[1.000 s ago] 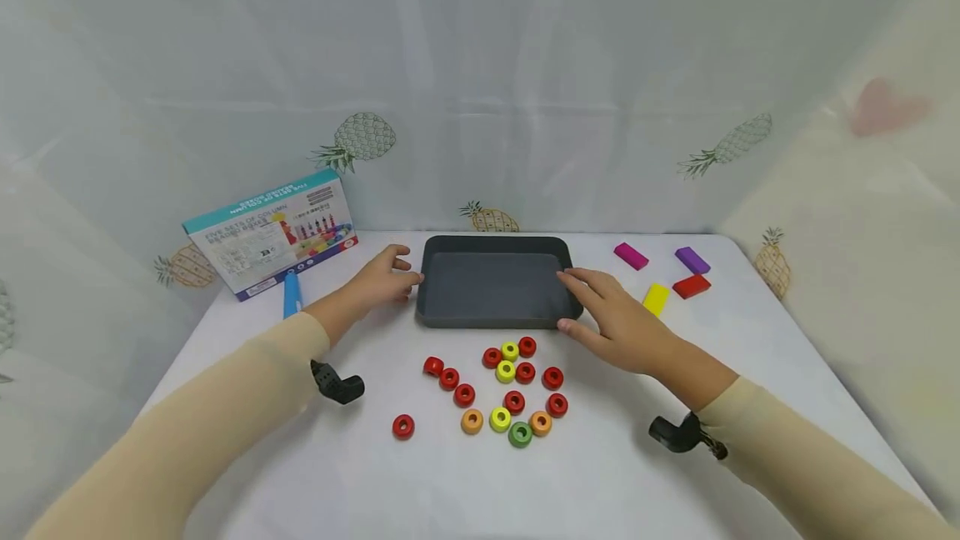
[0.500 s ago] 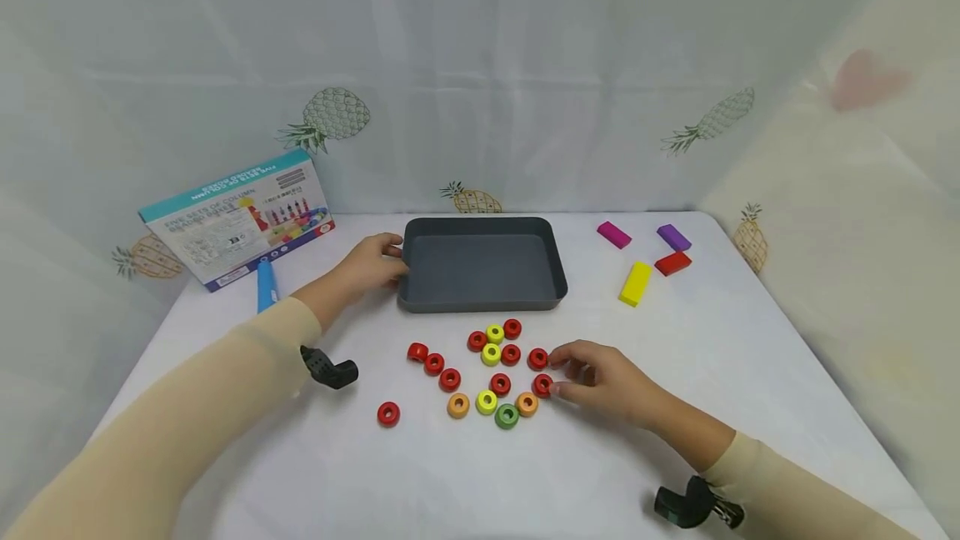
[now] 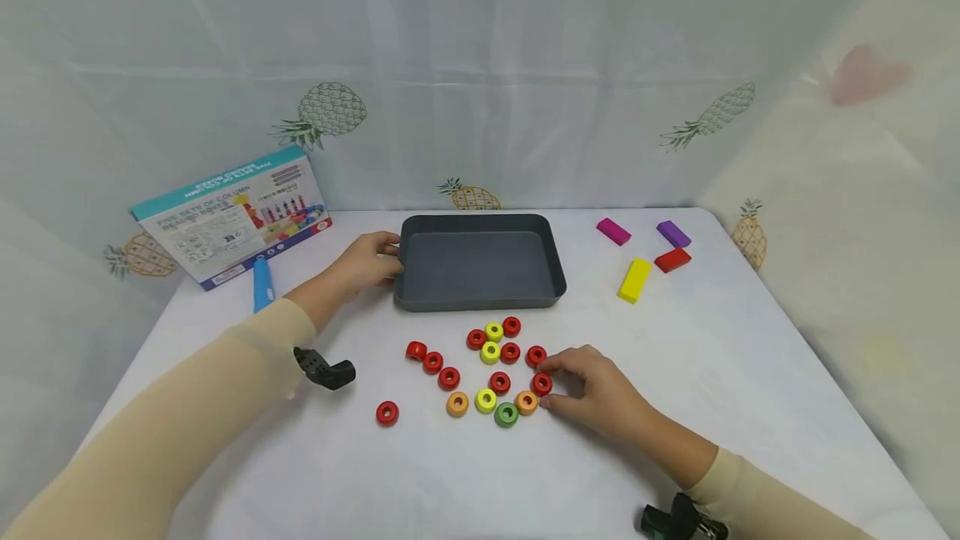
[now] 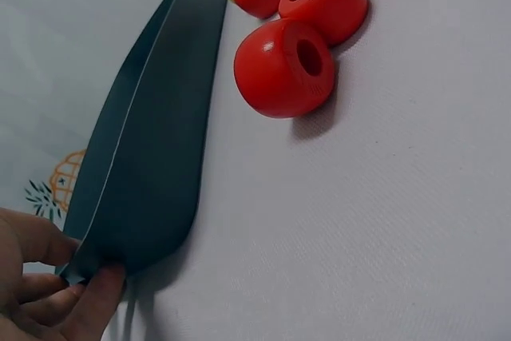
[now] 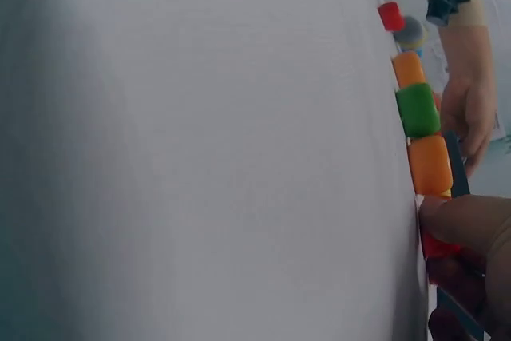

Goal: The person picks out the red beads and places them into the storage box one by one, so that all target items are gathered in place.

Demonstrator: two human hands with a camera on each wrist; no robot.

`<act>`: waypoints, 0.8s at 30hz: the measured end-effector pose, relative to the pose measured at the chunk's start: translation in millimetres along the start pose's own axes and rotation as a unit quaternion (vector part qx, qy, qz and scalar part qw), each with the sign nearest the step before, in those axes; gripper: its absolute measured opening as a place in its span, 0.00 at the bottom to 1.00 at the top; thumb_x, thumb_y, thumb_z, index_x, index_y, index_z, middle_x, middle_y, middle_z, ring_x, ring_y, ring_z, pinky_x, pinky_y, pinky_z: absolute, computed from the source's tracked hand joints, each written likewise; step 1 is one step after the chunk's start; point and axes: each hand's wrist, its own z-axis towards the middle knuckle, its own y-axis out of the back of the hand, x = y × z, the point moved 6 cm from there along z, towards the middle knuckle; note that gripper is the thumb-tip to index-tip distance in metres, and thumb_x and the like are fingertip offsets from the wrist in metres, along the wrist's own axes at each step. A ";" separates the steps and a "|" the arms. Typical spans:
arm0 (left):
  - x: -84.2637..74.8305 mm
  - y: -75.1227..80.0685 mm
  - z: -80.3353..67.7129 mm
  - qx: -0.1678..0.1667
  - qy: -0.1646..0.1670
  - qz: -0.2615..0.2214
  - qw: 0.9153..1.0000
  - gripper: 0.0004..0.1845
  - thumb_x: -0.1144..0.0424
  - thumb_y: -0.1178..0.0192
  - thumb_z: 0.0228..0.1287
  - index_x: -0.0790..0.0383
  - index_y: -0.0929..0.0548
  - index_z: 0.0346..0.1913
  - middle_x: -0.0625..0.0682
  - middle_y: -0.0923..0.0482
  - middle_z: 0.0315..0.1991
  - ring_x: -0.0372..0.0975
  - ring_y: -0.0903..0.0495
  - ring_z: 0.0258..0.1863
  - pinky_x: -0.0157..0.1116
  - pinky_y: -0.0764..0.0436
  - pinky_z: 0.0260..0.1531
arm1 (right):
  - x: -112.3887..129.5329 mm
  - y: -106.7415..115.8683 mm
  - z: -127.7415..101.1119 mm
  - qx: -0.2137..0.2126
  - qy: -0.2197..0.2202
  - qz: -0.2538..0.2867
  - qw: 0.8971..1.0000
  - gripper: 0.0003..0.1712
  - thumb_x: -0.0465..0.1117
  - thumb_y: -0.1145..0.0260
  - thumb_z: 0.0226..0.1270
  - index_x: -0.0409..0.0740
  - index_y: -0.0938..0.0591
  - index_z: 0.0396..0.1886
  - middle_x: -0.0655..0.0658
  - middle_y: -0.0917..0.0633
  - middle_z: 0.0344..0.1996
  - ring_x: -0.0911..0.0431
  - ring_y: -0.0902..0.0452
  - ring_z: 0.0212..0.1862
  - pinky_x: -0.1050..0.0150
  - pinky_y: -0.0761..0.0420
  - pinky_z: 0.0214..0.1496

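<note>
My left hand (image 3: pixel 367 261) pinches the left rim of a shallow dark grey tray (image 3: pixel 480 269); the left wrist view has the thumb outside the tray wall (image 4: pixel 160 157) and fingers over its edge. At the right of a scatter of beads, my right hand (image 3: pixel 596 394) has thumb and fingertips around a red bead (image 3: pixel 542 384), which lies on the white table. Beside that bead are an orange bead (image 3: pixel 527 402) and another red bead (image 3: pixel 536 357). In the right wrist view the fingers partly hide the held red bead (image 5: pixel 439 249).
Several other red, yellow and orange beads, plus a green bead (image 3: pixel 506 415), lie in front of the tray. Yellow (image 3: pixel 635 280), red, purple and pink blocks sit at back right. A printed box (image 3: pixel 236 219) leans at back left near a blue stick (image 3: pixel 262 283).
My right hand has left the tray's right side and come down toward me to the red bead. My left hand has closed onto the tray's left rim. The head view has tilted down slightly.
</note>
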 end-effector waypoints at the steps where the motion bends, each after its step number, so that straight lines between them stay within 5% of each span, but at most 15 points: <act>1: 0.0 0.4 -0.5 0.000 0.000 0.000 1.000 0.37 0.72 0.43 0.68 0.66 0.43 0.78 0.65 0.34 0.69 0.55 0.22 0.60 0.46 0.14 0.51 | 1.5 0.3 -0.3 -0.004 0.006 -0.008 1.000 0.23 0.46 0.19 0.55 0.61 0.13 0.51 0.67 0.16 0.46 0.63 0.25 0.50 0.64 0.17 0.54; 10: 1.6 5.1 -9.8 -0.006 0.008 0.002 1.000 0.36 0.71 0.43 0.69 0.65 0.42 0.78 0.65 0.34 0.69 0.53 0.22 0.60 0.44 0.14 0.50 | 9.4 5.2 0.2 -0.006 0.026 -0.024 0.999 0.20 0.45 0.21 0.56 0.64 0.14 0.49 0.68 0.17 0.44 0.62 0.26 0.50 0.64 0.17 0.52; 15: 1.5 7.2 -17.4 -0.007 0.004 0.002 1.000 0.36 0.71 0.43 0.69 0.65 0.42 0.78 0.65 0.34 0.69 0.54 0.22 0.60 0.44 0.14 0.51 | 17.2 31.7 7.9 -0.019 0.021 -0.002 1.000 0.20 0.42 0.21 0.56 0.60 0.14 0.49 0.65 0.16 0.43 0.57 0.25 0.49 0.61 0.17 0.46; 24: 6.3 5.7 -18.9 -0.002 0.005 -0.004 1.000 0.35 0.71 0.43 0.69 0.66 0.41 0.77 0.66 0.34 0.69 0.54 0.22 0.60 0.44 0.14 0.50 | 40.2 88.0 63.8 -0.066 0.051 -0.019 0.996 0.21 0.43 0.23 0.60 0.51 0.14 0.54 0.52 0.14 0.50 0.53 0.25 0.52 0.53 0.17 0.48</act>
